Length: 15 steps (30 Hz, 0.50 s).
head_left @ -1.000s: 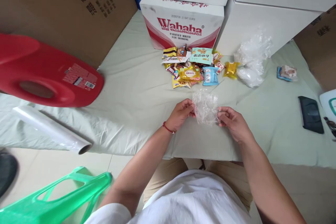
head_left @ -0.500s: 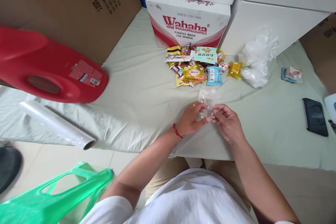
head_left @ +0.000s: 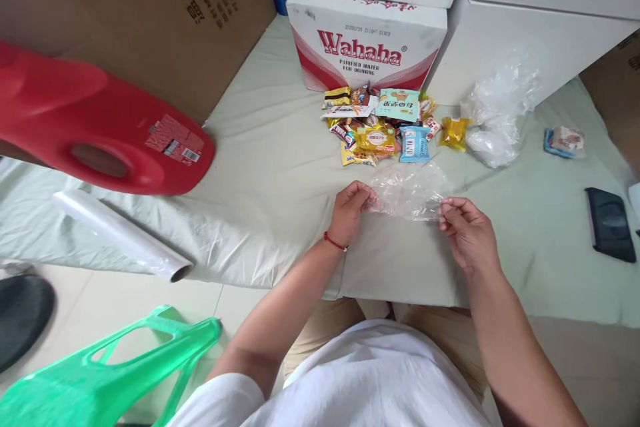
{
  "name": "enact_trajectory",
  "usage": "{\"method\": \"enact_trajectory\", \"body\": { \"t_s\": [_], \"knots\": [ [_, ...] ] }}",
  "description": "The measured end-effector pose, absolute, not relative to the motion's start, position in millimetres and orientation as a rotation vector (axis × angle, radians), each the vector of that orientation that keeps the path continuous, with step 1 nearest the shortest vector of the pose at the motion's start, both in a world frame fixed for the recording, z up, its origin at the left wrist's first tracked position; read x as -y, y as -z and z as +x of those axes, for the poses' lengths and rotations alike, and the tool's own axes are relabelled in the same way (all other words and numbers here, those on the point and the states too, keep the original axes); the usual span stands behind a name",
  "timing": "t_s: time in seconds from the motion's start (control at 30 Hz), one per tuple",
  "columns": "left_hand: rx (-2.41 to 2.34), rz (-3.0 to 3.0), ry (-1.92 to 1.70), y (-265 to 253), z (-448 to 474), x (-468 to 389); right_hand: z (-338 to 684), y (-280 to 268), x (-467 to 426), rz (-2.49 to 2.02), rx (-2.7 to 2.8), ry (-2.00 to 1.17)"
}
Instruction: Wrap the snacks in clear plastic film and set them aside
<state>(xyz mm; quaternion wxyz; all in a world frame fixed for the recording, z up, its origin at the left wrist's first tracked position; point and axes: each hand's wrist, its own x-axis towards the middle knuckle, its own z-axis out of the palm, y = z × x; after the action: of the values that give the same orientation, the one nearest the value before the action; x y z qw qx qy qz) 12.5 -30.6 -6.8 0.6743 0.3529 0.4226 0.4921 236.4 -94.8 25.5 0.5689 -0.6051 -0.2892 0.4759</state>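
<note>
A clear plastic bag (head_left: 413,190) is stretched sideways between my two hands, just above the pale green sheet (head_left: 280,213). My left hand (head_left: 351,208) pinches its left end, with a red cord bracelet at the wrist. At the other end my right hand (head_left: 467,227) grips the edge between thumb and fingers. Beyond the bag lies a pile of wrapped snacks, among them a blue packet (head_left: 414,144), a yellow packet (head_left: 375,139) and a light green packet (head_left: 399,104). One small golden packet (head_left: 455,133) sits apart on the right.
A Wahaha carton (head_left: 367,43) stands behind the snacks. Crumpled clear bags (head_left: 495,120), a small packet (head_left: 565,141) and a black phone (head_left: 610,223) lie to the right. On the left are a red jug (head_left: 100,127), a plastic film roll (head_left: 123,233) and a green stool (head_left: 115,367).
My hands have moved apart, left hand to the left and right hand to the right. The bag, bunched between them before, is now spread wide. The view has shifted slightly.
</note>
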Motion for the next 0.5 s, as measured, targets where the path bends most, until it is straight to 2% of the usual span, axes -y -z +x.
{"method": "enact_trajectory", "body": {
  "t_s": [0.3,0.5],
  "knots": [
    [-1.053,0.601,-1.203,6.8,8.0,21.4,292.3,-15.7,108.9,-1.576,0.703,-0.958],
    [-1.145,0.587,-1.239,10.9,8.7,19.8,318.5,-11.3,123.1,-1.867,0.891,-1.067]
  ]
}}
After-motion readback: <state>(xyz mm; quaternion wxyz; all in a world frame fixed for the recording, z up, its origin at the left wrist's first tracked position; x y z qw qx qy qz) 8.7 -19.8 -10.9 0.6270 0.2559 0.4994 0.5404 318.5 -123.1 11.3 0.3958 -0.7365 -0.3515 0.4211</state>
